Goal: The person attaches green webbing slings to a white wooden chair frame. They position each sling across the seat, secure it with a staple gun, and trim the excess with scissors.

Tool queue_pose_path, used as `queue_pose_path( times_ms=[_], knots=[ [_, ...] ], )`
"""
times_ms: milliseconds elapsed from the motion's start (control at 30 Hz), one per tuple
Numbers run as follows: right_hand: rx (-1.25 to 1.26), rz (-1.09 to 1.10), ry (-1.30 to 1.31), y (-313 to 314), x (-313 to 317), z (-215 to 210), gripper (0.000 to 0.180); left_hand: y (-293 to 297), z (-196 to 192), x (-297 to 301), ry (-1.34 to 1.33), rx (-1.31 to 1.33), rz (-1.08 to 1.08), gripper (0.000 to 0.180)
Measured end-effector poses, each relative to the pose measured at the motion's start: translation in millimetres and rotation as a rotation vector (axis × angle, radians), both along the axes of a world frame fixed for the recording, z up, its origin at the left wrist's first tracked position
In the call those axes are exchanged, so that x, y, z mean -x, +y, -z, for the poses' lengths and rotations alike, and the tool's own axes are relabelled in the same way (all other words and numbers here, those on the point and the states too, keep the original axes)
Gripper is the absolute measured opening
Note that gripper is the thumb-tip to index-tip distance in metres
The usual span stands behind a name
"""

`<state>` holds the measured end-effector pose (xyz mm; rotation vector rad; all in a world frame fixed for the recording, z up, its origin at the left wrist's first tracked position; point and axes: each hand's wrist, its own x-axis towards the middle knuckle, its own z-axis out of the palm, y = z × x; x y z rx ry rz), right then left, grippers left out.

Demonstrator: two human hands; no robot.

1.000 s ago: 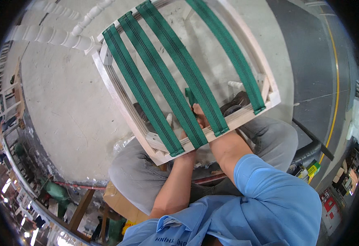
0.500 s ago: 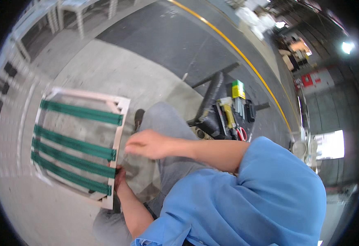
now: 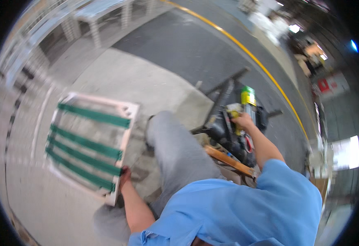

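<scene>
Nearest, the left hand [image 3: 125,174] is gripping the near right edge of a pale wooden frame [image 3: 127,135] — fingers clenched around the rail, green webbing straps [image 3: 90,115] stretching away to their left. Beside those fingers, the person's grey-trousered knee [image 3: 167,135] is rising. Farther off, the right hand [image 3: 243,121] is closing on a black power tool [image 3: 228,133] with a yellow-green top — resting just beyond an orange-edged board [image 3: 228,160], past which a yellow floor line [image 3: 265,69] is curving.

The left hand [image 3: 125,174] grips the near edge of a pale wooden frame [image 3: 127,123] strung with green straps [image 3: 90,143], low on the left. The right hand [image 3: 243,121] rests on a black power tool [image 3: 228,135] at right.
</scene>
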<state>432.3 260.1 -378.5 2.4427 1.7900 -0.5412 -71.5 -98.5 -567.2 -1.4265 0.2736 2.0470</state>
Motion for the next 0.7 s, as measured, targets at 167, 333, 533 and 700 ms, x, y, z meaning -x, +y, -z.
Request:
queue_pose_path(
  times_ms=[167,333,533,700],
  knots=[
    [-0.198,-0.110,0.505,-18,22,-30,0.053,-12,19,2,0.073,-0.056,0.082,0.022],
    [-0.201,-0.451,0.511,-53,110,-104,0.051,-14,29,6,-0.019,-0.322,-0.001,0.019],
    [0.340,-0.694,0.748,-134,281,-149,0.042,-6,19,1,0.009,-0.127,0.028,0.018],
    [0.646,-0.941,0.739,-213,400,-105,0.043,-6,12,2,0.181,-0.165,0.119,0.033]
  ],
)
